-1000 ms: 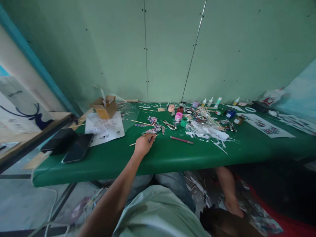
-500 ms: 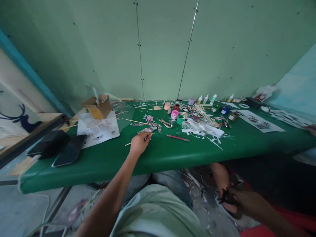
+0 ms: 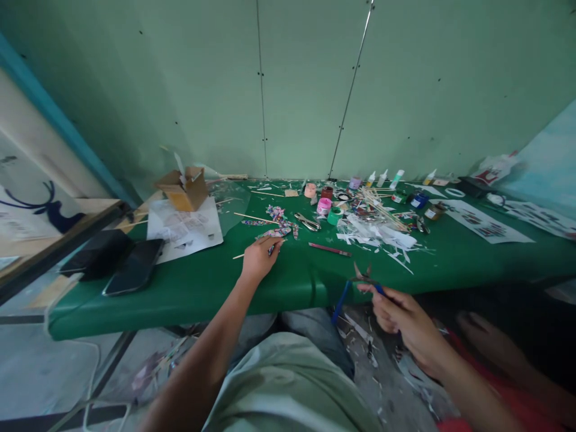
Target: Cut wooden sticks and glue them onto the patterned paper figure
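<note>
My left hand (image 3: 261, 258) rests on the green tabletop, fingers pinched round a thin wooden stick (image 3: 238, 257). One end of the stick pokes out left of the hand; a pale tip shows at the fingertips. Just beyond lies a multicoloured speckled figure (image 3: 284, 227), its near part hidden by the hand, with another stick (image 3: 254, 218) across it. At the table's front edge my right hand (image 3: 396, 309) grips blue-handled pliers (image 3: 362, 275) by one handle. Their jaws are spread and point away from me; the other handle hangs free to the left.
A maroon flat tool (image 3: 330, 249) and metal pliers (image 3: 308, 222) lie mid-table. Beyond are paint jars (image 3: 324, 206), white paper scraps (image 3: 382, 233) and glue bottles (image 3: 382, 178). A cardboard box (image 3: 184, 191) and phone (image 3: 135, 267) sit left. Another person's foot (image 3: 490, 342) shows lower right.
My right hand has come up from below the table, near the other person's foot, to the table edge with the blue-handled pliers. My left hand keeps its place; the view has shifted slightly.
</note>
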`<action>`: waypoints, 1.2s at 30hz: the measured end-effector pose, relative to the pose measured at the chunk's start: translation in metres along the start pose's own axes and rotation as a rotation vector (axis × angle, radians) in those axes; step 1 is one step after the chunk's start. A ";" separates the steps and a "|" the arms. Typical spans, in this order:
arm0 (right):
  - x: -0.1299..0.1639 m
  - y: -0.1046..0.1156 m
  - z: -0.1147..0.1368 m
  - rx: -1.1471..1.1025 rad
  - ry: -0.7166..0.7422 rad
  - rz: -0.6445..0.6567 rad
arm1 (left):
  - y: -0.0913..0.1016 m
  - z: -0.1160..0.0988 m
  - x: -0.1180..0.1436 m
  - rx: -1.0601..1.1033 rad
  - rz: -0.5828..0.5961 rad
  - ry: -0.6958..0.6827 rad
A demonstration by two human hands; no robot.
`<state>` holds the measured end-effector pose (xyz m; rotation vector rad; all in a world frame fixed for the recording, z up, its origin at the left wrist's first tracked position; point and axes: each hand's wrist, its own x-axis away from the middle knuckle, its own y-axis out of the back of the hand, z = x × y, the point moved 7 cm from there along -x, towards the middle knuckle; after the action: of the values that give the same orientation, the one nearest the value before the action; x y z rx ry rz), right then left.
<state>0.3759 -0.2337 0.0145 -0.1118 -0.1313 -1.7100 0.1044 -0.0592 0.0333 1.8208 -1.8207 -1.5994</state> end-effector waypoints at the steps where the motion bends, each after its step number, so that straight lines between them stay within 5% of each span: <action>1: -0.003 -0.017 -0.002 -0.137 -0.049 0.063 | 0.003 -0.003 0.001 0.011 -0.020 -0.021; 4: -0.014 -0.055 0.004 -0.405 -0.072 0.119 | 0.015 -0.015 0.004 0.080 -0.073 -0.040; 8: -0.029 -0.093 0.030 -0.593 -0.047 0.198 | 0.034 -0.032 0.005 0.314 -0.127 0.117; 11: -0.039 -0.109 0.047 -0.654 0.009 0.224 | 0.035 -0.055 0.000 0.566 0.028 0.148; 16: -0.054 -0.122 0.052 -0.713 0.026 0.193 | 0.033 -0.063 -0.010 0.706 0.170 0.166; 22: -0.067 -0.142 0.047 -0.789 0.047 0.130 | 0.026 -0.060 -0.016 0.704 0.113 0.189; 27: -0.073 -0.161 0.049 -0.799 0.068 0.275 | 0.022 -0.064 -0.015 0.656 0.058 0.222; 36: -0.089 -0.142 0.032 -0.705 0.033 0.160 | 0.029 -0.057 -0.007 0.485 -0.021 0.178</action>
<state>0.2483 -0.1220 0.0300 -0.5986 0.4995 -1.5295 0.1272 -0.0940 0.0831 2.0855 -2.2461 -1.0124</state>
